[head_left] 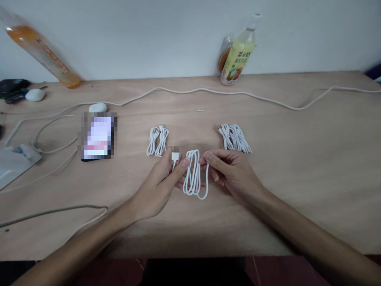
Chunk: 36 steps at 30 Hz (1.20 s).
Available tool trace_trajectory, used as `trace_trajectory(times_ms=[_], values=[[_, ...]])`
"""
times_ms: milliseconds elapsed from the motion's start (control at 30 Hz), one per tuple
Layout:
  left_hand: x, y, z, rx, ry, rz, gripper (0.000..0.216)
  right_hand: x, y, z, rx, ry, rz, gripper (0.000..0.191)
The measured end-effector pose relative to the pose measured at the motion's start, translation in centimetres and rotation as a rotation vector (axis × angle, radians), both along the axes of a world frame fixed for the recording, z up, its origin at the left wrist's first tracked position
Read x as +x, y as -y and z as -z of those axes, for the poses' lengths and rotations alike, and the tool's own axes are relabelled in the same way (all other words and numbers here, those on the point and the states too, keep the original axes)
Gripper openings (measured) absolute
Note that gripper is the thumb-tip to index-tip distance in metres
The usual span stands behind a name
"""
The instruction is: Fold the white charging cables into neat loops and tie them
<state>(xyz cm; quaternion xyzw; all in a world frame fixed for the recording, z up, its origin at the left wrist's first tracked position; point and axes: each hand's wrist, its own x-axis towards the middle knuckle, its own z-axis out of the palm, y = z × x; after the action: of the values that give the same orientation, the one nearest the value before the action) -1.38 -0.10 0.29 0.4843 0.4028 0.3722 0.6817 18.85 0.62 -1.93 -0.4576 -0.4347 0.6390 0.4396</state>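
Note:
Above the middle of the wooden table [297,167], both hands hold one white USB cable [194,174] gathered into long loops. My left hand [160,184] pinches the cable near its USB plug [175,153], which sticks up from the fingers. My right hand [230,171] pinches the top of the loops from the right side. The loops hang down between the two hands. A coiled white cable [157,141] lies on the table just beyond my left hand. Another bundle of white cables [235,138] lies just beyond my right hand.
A phone [98,137] with a lit screen lies left of centre, a white pebble-shaped object [97,107] behind it. A long white cord [208,92] runs across the back. A yellow drink bottle [238,55] stands by the wall, an orange bottle [38,47] leans at far left.

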Motion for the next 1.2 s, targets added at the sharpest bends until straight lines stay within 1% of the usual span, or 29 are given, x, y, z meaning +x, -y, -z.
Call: trace_trajectory(times_ms=[67, 167, 267, 367, 467, 633, 800, 1000, 1100, 1200], values=[[0.0, 0.1, 0.0, -0.021, -0.002, -0.004, 0.035, -0.1, 0.0, -0.1, -0.020, -0.007, 0.057, 0.047], [-0.1, 0.1, -0.1, -0.019, -0.026, 0.008, 0.031, -0.3, -0.1, -0.4, -0.054, -0.047, 0.121, 0.049], [-0.1, 0.0, -0.1, 0.048, -0.063, 0.016, 0.041, -0.3, -0.1, -0.5, -0.062, -0.085, 0.149, 0.049], [-0.2, -0.1, -0.1, 0.143, -0.152, -0.014, 0.033, -0.3, -0.2, -0.5, -0.049, -0.110, 0.186, 0.050], [-0.3, -0.1, -0.1, 0.166, -0.203, -0.050, 0.031, -0.2, -0.3, -0.5, -0.048, -0.128, 0.233, 0.050], [-0.3, 0.0, -0.1, 0.119, -0.157, -0.064, 0.029, -0.1, -0.5, -0.5, -0.038, -0.157, 0.263, 0.047], [-0.2, -0.2, 0.1, 0.086, -0.100, -0.153, 0.033, -0.1, -0.4, -0.7, -0.045, -0.167, 0.249, 0.048], [0.1, -0.6, -0.1, -0.007, 0.001, -0.251, 0.039, 0.0, -0.4, -0.7, -0.061, -0.199, 0.229, 0.046], [0.1, -0.9, -0.3, -0.007, 0.050, -0.291, 0.038, 0.0, -0.5, -0.7, -0.037, -0.196, 0.224, 0.046], [0.0, -1.0, -0.3, 0.031, 0.080, -0.288, 0.033, 0.0, -0.5, -0.7, -0.032, -0.209, 0.217, 0.045]])
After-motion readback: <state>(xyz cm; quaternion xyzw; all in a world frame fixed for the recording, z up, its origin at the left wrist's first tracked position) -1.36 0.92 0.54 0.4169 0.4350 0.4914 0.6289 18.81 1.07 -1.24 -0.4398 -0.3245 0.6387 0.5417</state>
